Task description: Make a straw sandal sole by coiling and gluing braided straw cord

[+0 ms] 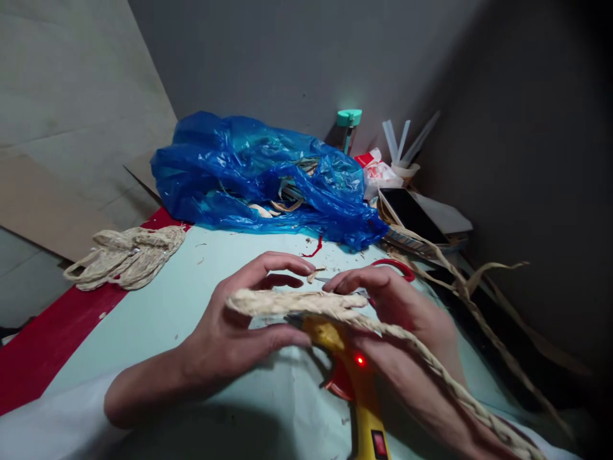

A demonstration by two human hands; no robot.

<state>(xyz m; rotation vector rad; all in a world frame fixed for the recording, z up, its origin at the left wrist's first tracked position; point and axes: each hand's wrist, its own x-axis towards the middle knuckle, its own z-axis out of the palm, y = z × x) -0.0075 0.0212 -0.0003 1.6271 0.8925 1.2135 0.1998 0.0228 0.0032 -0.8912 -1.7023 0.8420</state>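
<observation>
A pale braided straw cord [297, 303], doubled back on itself at its left end, is held between my two hands above the table. My left hand [239, 319] curves around the folded end, with fingers above it and thumb below. My right hand [407, 306] grips the cord nearer its right part, its thumb partly hidden behind the braid. From there the cord trails over my right forearm to the lower right. Under the braid, a yellow glue gun [368, 409] with a lit red light and orange trigger lies on the table. Red-handled scissors [405, 271] lie partly behind my right hand.
A blue plastic bag [253, 172] with straw strips spreads along the back. A bundle of braided cord [127, 255] lies at left. At back right are a phone [414, 214], glue sticks in a cup [405, 171] and a green-topped object [349, 118]. Loose straw [474, 306] runs down the right.
</observation>
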